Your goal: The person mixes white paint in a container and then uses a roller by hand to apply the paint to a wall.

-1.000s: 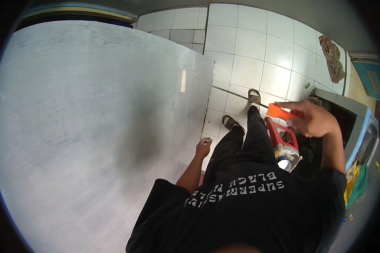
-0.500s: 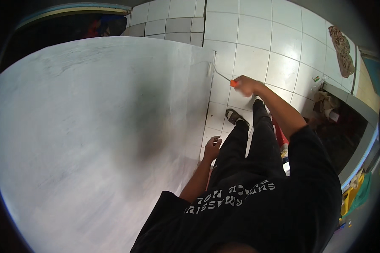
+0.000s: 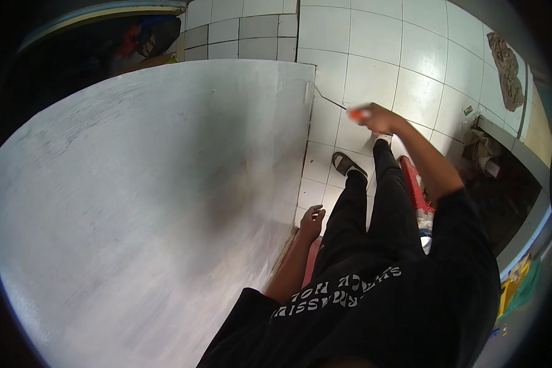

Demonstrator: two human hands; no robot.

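Note:
My right hand (image 3: 374, 116) is closed around the orange handle (image 3: 357, 115) of a small paint roller, blurred by motion. Its thin wire frame (image 3: 331, 100) runs left to a pale roller head (image 3: 310, 93), which lies at the right edge of a broad whitish wall (image 3: 135, 159), close to its far corner. My left hand (image 3: 313, 222) hangs low beside that wall, holding nothing, its fingers loosely bent and apart. Streaks and a dark shadow mark the wall's surface.
White floor tiles (image 3: 374, 80) surround my sandalled foot (image 3: 348, 164). A red object (image 3: 413, 184) stands beside my legs. At right are a crumpled brown cloth (image 3: 506, 70) and a dark, grey-framed opening (image 3: 503, 190) with clutter. Another dark recess (image 3: 61, 80) lies at far left.
My right hand and the roller handle have shifted right, a little farther from the wall, while the roller head stays near the same edge. My whole view has shifted slightly.

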